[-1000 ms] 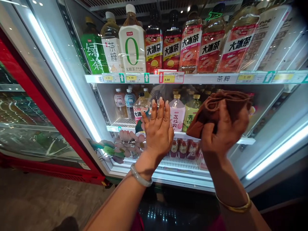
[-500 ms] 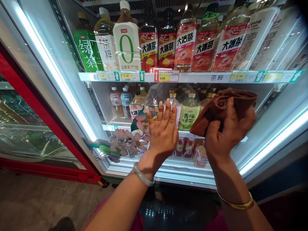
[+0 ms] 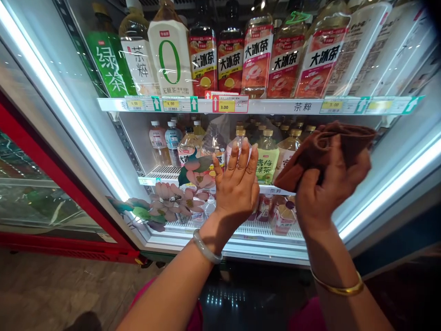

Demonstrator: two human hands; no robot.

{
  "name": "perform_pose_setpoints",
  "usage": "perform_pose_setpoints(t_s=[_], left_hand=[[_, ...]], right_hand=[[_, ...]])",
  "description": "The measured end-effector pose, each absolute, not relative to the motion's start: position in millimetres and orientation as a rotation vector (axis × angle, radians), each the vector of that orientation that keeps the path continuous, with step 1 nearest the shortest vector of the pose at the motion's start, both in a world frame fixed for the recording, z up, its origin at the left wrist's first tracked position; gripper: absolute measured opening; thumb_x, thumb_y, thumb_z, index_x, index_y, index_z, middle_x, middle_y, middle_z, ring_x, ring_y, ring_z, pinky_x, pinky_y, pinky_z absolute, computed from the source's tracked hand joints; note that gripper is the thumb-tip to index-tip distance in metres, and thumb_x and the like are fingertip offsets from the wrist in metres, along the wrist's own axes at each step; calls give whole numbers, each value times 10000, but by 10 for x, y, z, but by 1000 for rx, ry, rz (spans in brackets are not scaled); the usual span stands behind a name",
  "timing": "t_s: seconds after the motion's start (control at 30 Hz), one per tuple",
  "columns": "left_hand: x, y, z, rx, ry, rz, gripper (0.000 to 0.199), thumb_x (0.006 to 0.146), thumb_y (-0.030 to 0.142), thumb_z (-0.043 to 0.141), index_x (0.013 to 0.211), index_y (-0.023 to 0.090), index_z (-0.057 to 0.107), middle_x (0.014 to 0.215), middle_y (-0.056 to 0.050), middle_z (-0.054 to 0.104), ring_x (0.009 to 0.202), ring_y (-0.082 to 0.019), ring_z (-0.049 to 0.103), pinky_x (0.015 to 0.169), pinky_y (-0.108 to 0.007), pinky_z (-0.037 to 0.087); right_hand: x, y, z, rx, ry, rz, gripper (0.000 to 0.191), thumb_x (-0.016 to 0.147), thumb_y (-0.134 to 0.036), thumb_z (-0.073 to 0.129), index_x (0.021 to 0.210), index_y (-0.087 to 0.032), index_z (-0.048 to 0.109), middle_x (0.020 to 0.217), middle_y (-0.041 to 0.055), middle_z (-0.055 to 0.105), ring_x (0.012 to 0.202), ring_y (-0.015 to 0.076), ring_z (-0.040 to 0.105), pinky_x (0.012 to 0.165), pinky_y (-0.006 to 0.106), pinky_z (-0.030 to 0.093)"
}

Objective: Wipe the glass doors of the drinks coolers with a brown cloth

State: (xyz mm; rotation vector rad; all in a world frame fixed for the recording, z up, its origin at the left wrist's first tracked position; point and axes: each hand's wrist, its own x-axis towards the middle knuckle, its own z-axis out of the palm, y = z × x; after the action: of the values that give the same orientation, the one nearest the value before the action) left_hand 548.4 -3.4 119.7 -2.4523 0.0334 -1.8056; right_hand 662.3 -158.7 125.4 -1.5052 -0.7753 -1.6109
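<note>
My right hand [image 3: 322, 195] grips a folded brown cloth [image 3: 306, 154], held up in front of the right part of the middle shelf. Its fingers are wrapped around the cloth's lower side. My left hand [image 3: 237, 188] holds nothing; its fingers are stretched upward and apart, the palm facing the cooler's glass front. Whether the palm touches the glass I cannot tell. Just left of it, a pink and green flower decal [image 3: 168, 204] shows on the glass. Behind the fingers is a bottle of green tea [image 3: 265, 161], partly covered.
Large tea bottles [image 3: 170, 59] line the top shelf above a price strip [image 3: 265, 106]. Smaller bottles [image 3: 158, 138] stand on the middle shelf. Bright light strips run down both sides. A red-framed cooler [image 3: 69, 184] adjoins on the left, above a brown floor [image 3: 41, 294].
The view has shifted slightly, so the shelves sit further left and higher. Both hands have moved a little to the right across the bottles, the cloth still in my right hand.
</note>
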Motion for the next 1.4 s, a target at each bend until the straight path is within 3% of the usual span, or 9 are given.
perform_pose_setpoints(t_s=[0.1,0.23,0.47,0.57,0.73,1.0,1.1,1.27,1.4], left_hand=[[5505,-52,1194,-2445,16,-1818,689,1045,295,358,1666,176,86,1718,-94,148,1623,-226,53,1312,-540,-108],[5530,-73,1197,-2458,19,-1827,683,1048,334,345,1666,172,104,1721,-97,150,1625,-243,44,1312,-549,-98],[5522,-77,1192,-2470,-11,-1807,689,1042,310,380,1666,196,112,1717,-94,197,1624,-239,77,1316,-545,-78],[5501,-66,1201,-2499,19,-1805,697,1036,288,369,1669,213,86,1727,-78,147,1625,-246,54,1308,-551,-106],[5506,-84,1214,-2498,30,-1833,696,1033,300,335,1669,180,78,1728,-78,112,1626,-235,22,1306,-538,-120],[5550,-128,1193,-2517,-16,-1857,685,1015,273,386,1660,194,168,1715,-99,193,1624,-254,45,1282,-576,-156],[5558,-135,1190,-2518,-18,-1869,691,1011,267,383,1662,194,164,1721,-92,161,1625,-254,21,1281,-569,-159],[5554,-164,1203,-2531,-19,-1884,704,1002,291,371,1665,194,157,1726,-82,142,1624,-261,17,1285,-553,-159],[5543,-167,1198,-2518,-36,-1853,673,1020,270,358,1660,175,171,1722,-104,166,1625,-252,25,1284,-561,-157]], right_hand=[[6434,-1389,1160,-1563,-895,-1549,631,948,-300,494,1574,-258,424,1608,133,359,1480,369,403,1207,610,356],[6436,-1439,1119,-1568,-1193,-1518,620,938,-246,515,1550,-327,453,1601,62,399,1484,319,420,1253,582,309],[6762,-1773,1237,-1462,-736,-1609,634,892,-223,499,1525,-190,502,1521,170,449,1448,358,448,1202,581,369],[6504,-1504,1152,-1535,-795,-1564,629,920,-242,496,1548,-233,465,1587,141,397,1492,352,394,1218,599,343],[6328,-1359,1036,-1556,-1221,-1510,671,908,-179,524,1556,-328,432,1584,71,425,1451,295,469,1266,588,290],[6849,-1934,1209,-1499,-780,-1640,749,794,-187,505,1542,-180,476,1523,176,425,1436,367,451,1194,565,382],[6531,-1695,1176,-1598,-755,-1538,687,813,-198,506,1500,-203,519,1536,164,432,1432,371,449,1175,615,379],[6204,-1428,1100,-1637,-1069,-1579,538,873,-176,551,1401,-272,589,1499,94,526,1381,282,531,1208,526,383],[6561,-1797,1220,-1611,-832,-1606,571,846,-145,523,1408,-210,599,1474,137,511,1393,343,496,1169,568,399]])
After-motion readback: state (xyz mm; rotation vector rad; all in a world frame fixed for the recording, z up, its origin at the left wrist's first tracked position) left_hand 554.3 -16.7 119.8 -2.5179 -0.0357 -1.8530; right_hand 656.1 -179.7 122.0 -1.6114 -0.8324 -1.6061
